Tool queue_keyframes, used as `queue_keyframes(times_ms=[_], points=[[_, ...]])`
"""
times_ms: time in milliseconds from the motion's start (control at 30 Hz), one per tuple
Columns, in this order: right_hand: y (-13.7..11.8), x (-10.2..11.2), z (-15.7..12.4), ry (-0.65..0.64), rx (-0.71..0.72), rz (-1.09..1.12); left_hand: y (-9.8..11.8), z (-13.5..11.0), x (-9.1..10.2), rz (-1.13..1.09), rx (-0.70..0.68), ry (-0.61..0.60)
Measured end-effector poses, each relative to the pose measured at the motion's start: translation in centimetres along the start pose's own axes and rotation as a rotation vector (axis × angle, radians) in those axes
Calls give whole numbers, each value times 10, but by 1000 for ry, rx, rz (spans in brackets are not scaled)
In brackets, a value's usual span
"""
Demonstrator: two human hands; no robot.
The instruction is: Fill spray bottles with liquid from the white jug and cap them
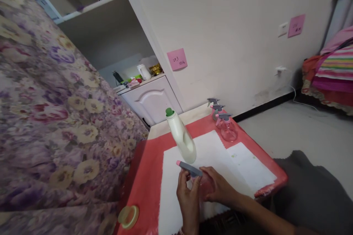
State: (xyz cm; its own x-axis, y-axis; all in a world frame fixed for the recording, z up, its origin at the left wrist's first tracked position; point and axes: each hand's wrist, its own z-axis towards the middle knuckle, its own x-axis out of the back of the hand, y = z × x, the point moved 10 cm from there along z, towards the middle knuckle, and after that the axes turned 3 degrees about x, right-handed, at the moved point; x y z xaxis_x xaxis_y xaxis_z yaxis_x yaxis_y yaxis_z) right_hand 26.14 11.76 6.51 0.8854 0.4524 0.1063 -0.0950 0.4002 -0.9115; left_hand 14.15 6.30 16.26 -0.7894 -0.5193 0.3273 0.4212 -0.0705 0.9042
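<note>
Over the white paper sheet (172, 191) I hold a pink see-through spray bottle (205, 187) with a grey and pink spray head (190, 169). My left hand (189, 202) has its fingers around the neck and spray head. Wrapped round the bottle's round body is my right hand (220, 187). Just behind stands a pale green detergent jug (180, 137), its green mouth (169, 112) uncapped and a grip hole in its side. At the lower left a yellowish cap (129, 216) lies on the red table covering (146, 180).
Several similar spray bottles (228, 131) stand in a row at the table's back right. A smaller paper with green spots (248, 165) lies at right. A floral curtain (68, 117) hangs at left, beside a cabinet (154, 99). The wall (234, 44) is behind.
</note>
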Motion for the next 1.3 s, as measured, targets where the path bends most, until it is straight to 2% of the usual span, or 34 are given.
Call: queue_keyframes(times_ms=[267,433,600,800,1033,1300], points=[[0,0,1,-3,-8,-15,-7,5,-6,37,-3,-128],[1,-1,1,-9,-47,-26,-1,5,-14,-2,-47,-241],[0,0,0,-28,-92,-77,4,5,-13,2,-86,-289],[-8,0,1,-49,-39,-56,11,6,-18,3,-119,-428],[-14,2,2,-30,-35,-66,9,9,-18,-24,-88,-475],[-14,-1,2,-79,-22,-89,1,8,-15,-39,-37,-486]])
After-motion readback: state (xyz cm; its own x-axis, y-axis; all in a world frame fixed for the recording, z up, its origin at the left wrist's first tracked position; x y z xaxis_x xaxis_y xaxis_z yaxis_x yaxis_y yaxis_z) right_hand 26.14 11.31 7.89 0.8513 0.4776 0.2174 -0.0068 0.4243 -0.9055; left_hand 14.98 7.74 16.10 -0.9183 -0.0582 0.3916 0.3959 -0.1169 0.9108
